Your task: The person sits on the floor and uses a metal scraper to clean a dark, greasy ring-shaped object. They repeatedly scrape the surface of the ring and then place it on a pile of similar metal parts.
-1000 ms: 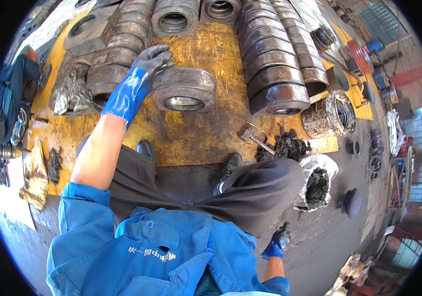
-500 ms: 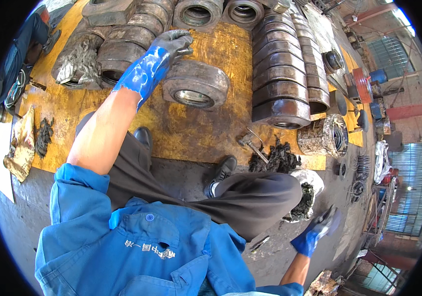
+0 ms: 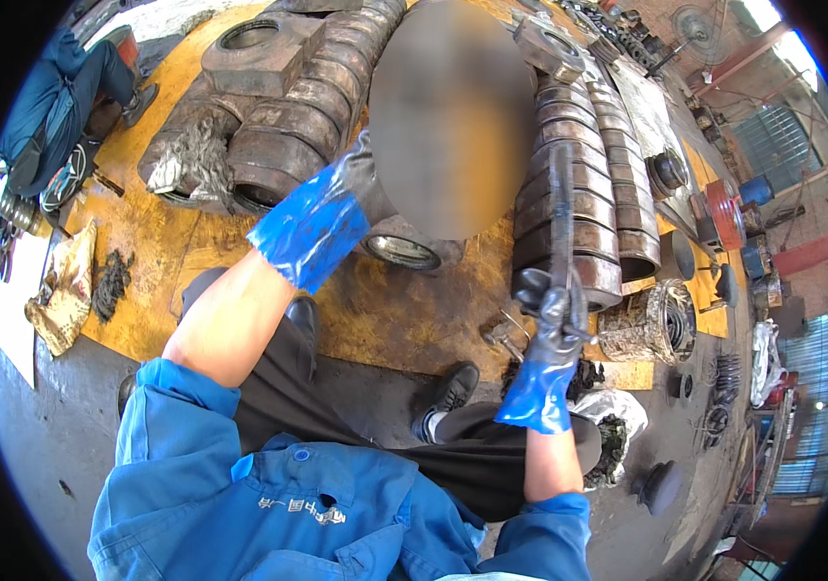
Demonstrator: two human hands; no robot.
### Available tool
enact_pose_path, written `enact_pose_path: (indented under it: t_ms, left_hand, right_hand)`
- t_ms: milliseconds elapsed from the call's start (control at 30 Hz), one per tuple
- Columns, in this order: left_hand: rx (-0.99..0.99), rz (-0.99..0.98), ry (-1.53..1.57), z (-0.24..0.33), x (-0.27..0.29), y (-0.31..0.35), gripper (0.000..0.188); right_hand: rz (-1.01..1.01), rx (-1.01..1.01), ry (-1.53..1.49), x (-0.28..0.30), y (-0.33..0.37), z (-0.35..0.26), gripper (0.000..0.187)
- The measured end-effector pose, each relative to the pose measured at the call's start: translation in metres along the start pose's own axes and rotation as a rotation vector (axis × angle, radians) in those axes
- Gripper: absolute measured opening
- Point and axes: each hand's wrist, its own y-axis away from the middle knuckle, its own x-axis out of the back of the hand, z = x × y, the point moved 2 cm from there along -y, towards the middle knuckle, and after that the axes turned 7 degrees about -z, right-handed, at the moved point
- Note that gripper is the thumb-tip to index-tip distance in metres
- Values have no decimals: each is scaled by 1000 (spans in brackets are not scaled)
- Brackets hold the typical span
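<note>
My right hand (image 3: 552,324), in a blue-cuffed glove with dark, stained fingers, is closed round a long, narrow metal tool (image 3: 561,208). The tool points up and away from me, and its exact kind is not plain. My left hand (image 3: 362,172), gloved alike, reaches to the near side of a thick steel block with a round bore (image 3: 402,252). A large blurred patch covers the left fingers and most of the block, so their grip cannot be made out.
Rows of greasy bored steel blocks stand left (image 3: 283,145) and right (image 3: 569,232) on a yellow, oil-stained sheet (image 3: 375,320). A hammer (image 3: 506,334) and dark rags lie near my feet. A wrapped cylinder (image 3: 646,320) is at right. Another person (image 3: 70,107) sits far left.
My right hand has come from the lower right to above the sheet and now holds the long metal tool. The left hand has shifted slightly nearer, and the view has tilted.
</note>
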Motion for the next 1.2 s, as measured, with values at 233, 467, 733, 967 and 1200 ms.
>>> enact_pose_path:
  t_ms: [233, 467, 733, 967, 1200]
  left_hand:
    - [56, -156, 21, -39, 14, -21, 55]
    - [151, -351, 219, -54, 11, -27, 53]
    - [240, -309, 228, -66, 12, -37, 52]
    - [233, -429, 178, -81, 14, -38, 79]
    - [320, -312, -87, -84, 17, -32, 107]
  right_hand:
    - [-210, -185, -420, -45, 2, 21, 46]
    - [-317, -249, -643, -48, -11, 40, 44]
    - [-153, -297, -1085, -8, -25, 61, 34]
    - [-251, 252, -61, -31, -20, 20, 31]
    - [-121, -69, -198, 0, -36, 92, 37]
